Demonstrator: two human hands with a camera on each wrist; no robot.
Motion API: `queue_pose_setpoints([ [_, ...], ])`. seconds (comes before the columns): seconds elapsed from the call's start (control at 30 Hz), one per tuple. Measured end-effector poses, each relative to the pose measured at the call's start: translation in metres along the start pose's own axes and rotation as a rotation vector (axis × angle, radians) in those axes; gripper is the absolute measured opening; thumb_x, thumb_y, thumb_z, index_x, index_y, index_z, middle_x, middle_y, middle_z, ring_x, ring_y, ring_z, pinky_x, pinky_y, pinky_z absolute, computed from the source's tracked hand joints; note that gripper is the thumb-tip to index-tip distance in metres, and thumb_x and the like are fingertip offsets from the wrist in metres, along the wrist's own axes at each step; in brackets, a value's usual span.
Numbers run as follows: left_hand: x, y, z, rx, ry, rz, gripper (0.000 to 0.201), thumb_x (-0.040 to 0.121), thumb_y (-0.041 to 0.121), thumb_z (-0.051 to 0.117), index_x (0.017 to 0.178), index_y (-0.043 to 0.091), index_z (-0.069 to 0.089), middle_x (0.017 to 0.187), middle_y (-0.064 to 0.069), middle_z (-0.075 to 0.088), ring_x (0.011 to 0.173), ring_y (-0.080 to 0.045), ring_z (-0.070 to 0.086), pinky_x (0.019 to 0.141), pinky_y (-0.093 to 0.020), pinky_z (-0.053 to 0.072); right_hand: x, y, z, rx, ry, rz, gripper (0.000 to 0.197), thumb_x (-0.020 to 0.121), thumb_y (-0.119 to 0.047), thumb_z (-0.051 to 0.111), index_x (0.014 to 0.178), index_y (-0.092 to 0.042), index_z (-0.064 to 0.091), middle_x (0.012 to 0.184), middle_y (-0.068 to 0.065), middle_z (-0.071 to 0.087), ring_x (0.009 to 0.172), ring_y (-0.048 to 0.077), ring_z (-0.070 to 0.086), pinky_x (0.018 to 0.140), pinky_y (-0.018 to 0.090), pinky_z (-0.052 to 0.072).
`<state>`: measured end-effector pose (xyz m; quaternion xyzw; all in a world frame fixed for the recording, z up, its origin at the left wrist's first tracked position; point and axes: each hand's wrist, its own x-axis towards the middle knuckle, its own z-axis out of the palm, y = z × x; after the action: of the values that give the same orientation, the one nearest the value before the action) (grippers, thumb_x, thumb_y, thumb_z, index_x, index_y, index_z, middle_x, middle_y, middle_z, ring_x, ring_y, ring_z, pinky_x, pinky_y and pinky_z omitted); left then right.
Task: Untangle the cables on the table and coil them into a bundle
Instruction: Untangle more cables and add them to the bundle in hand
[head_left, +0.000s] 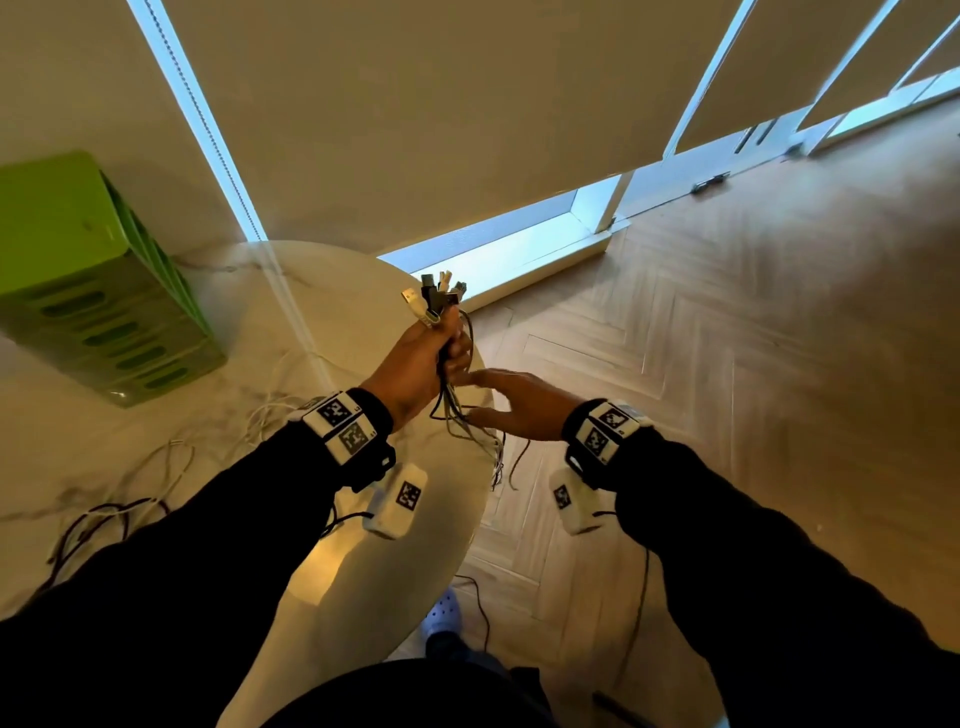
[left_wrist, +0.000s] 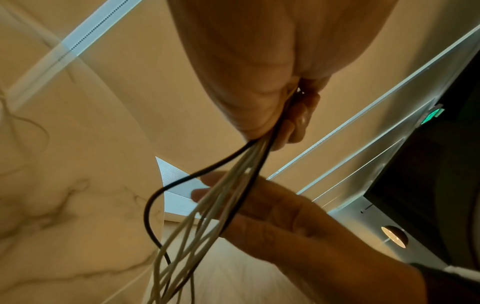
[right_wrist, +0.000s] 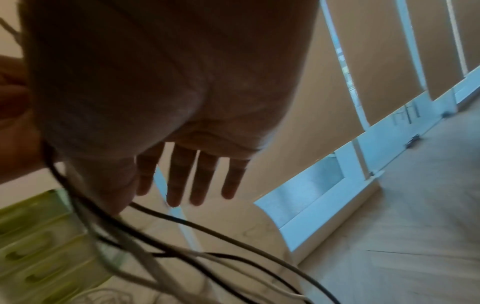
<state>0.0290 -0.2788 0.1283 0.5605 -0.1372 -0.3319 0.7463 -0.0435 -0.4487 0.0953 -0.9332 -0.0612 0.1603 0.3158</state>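
My left hand (head_left: 434, 353) grips a bunch of black and white cables (head_left: 457, 415) above the round table's right edge. Their plug ends (head_left: 434, 296) stick up out of the fist. From the left wrist view, the strands (left_wrist: 207, 216) hang down from the curled fingers (left_wrist: 298, 119). My right hand (head_left: 511, 402) is just right of the hanging strands with fingers straight and spread, and holds nothing. In the right wrist view its fingers (right_wrist: 192, 176) are splayed, with cables (right_wrist: 207, 228) trailing below. Loose cable lengths (head_left: 104, 514) lie on the table at the left.
A green slotted box (head_left: 98, 291) stands on the white marble table (head_left: 363, 571) at the back left. Herringbone wood floor (head_left: 727, 364) lies to the right. Window blinds and a sill run along the back. A light-coloured shoe (head_left: 441, 610) shows below the table edge.
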Motion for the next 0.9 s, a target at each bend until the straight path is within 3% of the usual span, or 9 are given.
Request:
queue_pose_setpoints([
  [0.1,0.002,0.000,-0.006,0.072,0.039,0.026,0.038,0.110,0.033,0.031,0.076,0.017,0.041,0.064,0.005,0.039,0.060,-0.012,0.033,0.061,-0.027,0.031,0.008,-0.014,0.002,0.025,0.022,-0.112,0.023,0.101,-0.029,0.056,0.121,-0.019,0.062,0.117,-0.003,0.069,0.098,0.006,0.061,0.094,0.026,0.048],
  [0.23,0.005,-0.007,-0.018,0.090,0.096,0.066,0.040,0.106,0.039,0.038,0.071,0.024,0.051,0.064,0.006,0.043,0.062,-0.013,0.037,0.064,-0.029,0.034,0.009,-0.018,0.000,0.005,0.009,-0.032,0.019,0.103,-0.027,0.050,0.117,-0.018,0.059,0.110,0.003,0.067,0.095,0.018,0.063,0.089,0.034,0.052],
  [0.33,0.011,-0.013,-0.023,0.038,0.222,0.096,0.038,0.108,0.030,0.037,0.091,0.005,0.058,0.063,0.007,0.047,0.063,-0.014,0.039,0.064,-0.030,0.035,0.006,-0.019,0.000,0.010,0.065,-0.030,0.017,0.105,-0.023,0.045,0.115,-0.015,0.056,0.107,0.002,0.059,0.091,0.021,0.060,0.084,0.036,0.053],
  [0.47,0.015,-0.014,-0.032,0.062,0.399,0.100,0.033,0.108,0.032,0.037,0.082,0.021,0.053,0.064,0.007,0.048,0.063,-0.012,0.039,0.062,-0.028,0.032,-0.002,-0.014,-0.003,0.072,0.159,-0.002,0.018,0.106,-0.024,0.042,0.114,-0.015,0.056,0.105,0.001,0.056,0.080,0.012,0.054,0.072,0.025,0.047],
  [0.57,0.014,-0.019,-0.038,0.192,0.404,0.101,0.038,0.107,0.039,0.035,0.076,0.021,0.049,0.064,0.004,0.044,0.058,-0.012,0.035,0.058,-0.028,0.030,-0.009,-0.004,-0.008,0.047,0.237,0.009,0.018,0.105,-0.023,0.043,0.113,-0.014,0.057,0.100,-0.005,0.056,0.076,0.001,0.049,0.068,0.013,0.037],
  [0.63,0.014,-0.020,-0.040,0.197,0.434,0.092,0.038,0.107,0.039,0.036,0.075,0.021,0.047,0.064,0.004,0.042,0.056,-0.012,0.033,0.059,-0.030,0.028,-0.018,0.011,-0.008,0.035,0.228,0.057,0.017,0.105,-0.022,0.044,0.111,-0.013,0.058,0.096,-0.006,0.056,0.075,0.002,0.051,0.069,0.014,0.039],
  [0.73,0.015,-0.016,-0.042,0.047,0.473,0.066,0.038,0.108,0.035,0.036,0.074,0.021,0.043,0.061,0.006,0.040,0.053,-0.010,0.028,0.057,-0.030,0.023,-0.040,0.056,0.004,-0.115,0.010,0.277,0.015,0.101,-0.023,0.049,0.108,-0.018,0.062,0.097,0.000,0.065,0.087,0.021,0.061,0.079,0.030,0.048],
  [0.83,0.009,-0.008,-0.041,-0.116,0.413,0.041,0.032,0.109,0.035,0.035,0.081,0.023,0.046,0.056,0.008,0.038,0.051,-0.008,0.027,0.054,-0.026,0.023,-0.066,0.086,0.018,-0.304,-0.409,0.565,0.022,0.097,-0.029,0.055,0.115,-0.023,0.065,0.115,-0.001,0.066,0.109,0.020,0.060,0.088,0.026,0.042],
  [0.9,0.005,-0.005,-0.040,-0.142,0.357,0.028,0.034,0.109,0.036,0.034,0.080,0.022,0.043,0.054,0.009,0.035,0.051,-0.008,0.026,0.054,-0.025,0.022,-0.069,0.089,0.016,-0.308,-0.445,0.599,0.034,0.095,-0.021,0.056,0.129,-0.020,0.061,0.129,0.002,0.062,0.122,0.021,0.056,0.097,0.027,0.041],
])
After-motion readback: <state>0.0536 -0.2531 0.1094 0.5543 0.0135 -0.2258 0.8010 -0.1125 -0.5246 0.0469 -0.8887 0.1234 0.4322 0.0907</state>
